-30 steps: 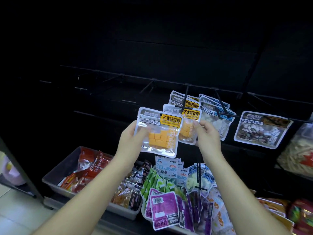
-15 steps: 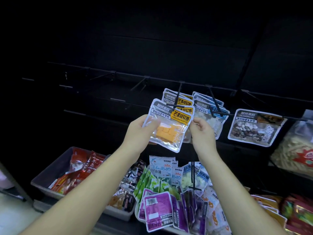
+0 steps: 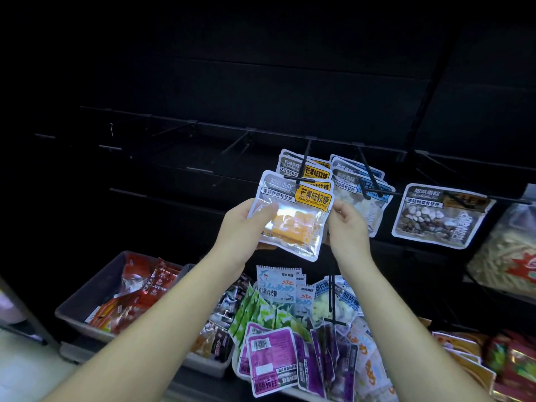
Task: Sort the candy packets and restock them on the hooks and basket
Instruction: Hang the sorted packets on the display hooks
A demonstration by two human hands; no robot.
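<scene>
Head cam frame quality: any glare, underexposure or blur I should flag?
Head view: the top half is nearly black and the hook rail is barely readable; glare washes out the clear window of the mango packet held in the left hand; the purple packets near the bottom edge look soft; the rail looks slightly bowed by the wide-angle lens.

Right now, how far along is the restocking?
Done: mango packets, blue packets and a brown packet hang on hooks. In hand: the left hand grips another mango packet, right hand at its edge, before their hook. Left: loose packets in the basket, red ones in the grey bin; leftward hooks bare.
</scene>
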